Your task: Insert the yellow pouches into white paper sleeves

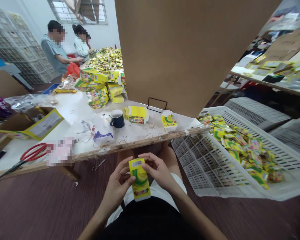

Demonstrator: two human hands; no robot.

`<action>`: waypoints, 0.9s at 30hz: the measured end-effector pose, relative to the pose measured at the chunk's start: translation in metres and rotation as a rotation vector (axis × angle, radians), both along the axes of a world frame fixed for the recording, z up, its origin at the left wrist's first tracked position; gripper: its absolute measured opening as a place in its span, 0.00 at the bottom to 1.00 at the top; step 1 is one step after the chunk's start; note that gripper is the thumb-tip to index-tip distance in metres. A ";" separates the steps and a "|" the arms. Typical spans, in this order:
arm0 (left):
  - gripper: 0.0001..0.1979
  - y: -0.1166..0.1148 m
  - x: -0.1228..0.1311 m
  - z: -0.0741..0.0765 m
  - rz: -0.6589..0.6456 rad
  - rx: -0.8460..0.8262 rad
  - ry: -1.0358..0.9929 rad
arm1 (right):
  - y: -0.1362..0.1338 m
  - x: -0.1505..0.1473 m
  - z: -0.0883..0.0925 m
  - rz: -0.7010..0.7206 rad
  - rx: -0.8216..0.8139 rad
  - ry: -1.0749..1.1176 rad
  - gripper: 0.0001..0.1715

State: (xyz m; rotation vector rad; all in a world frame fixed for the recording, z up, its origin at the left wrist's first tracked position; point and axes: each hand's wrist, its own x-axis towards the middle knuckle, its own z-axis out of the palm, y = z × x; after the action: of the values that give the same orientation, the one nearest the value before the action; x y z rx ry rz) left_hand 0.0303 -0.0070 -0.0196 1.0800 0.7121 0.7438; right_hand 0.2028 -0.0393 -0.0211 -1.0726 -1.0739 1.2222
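Over my lap I hold a small yellow and green packet (140, 180) with a barcode at its top. My left hand (118, 185) grips its left edge, thumb on the front. My right hand (158, 171) pinches the packet's upper right corner with curled fingers. Both hands are closed on it, just below the table's front edge.
A white table (72, 110) carries a dark mug (117, 118), yellow packs (136, 114), rubber bands, red scissors (31, 155) and an open carton (27, 125). A white plastic crate (285, 180) holding several packets stands at my right. A big cardboard sheet (190, 50) rises ahead. Two people work at the far left.
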 end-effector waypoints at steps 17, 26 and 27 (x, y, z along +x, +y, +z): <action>0.25 -0.001 0.003 -0.003 0.074 -0.030 -0.020 | 0.001 0.007 0.008 -0.032 -0.022 -0.020 0.16; 0.29 0.000 0.006 -0.001 0.053 -0.011 -0.003 | 0.000 0.011 0.009 0.015 -0.070 0.009 0.20; 0.28 0.000 0.006 -0.002 0.050 -0.009 -0.008 | 0.000 0.011 0.009 0.016 -0.078 0.012 0.19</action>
State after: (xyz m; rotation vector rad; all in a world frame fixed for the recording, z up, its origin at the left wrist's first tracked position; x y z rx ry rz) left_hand 0.0364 -0.0069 -0.0214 1.0538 0.7377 0.7868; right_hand 0.2141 -0.0394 -0.0124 -1.1169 -1.0350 1.2910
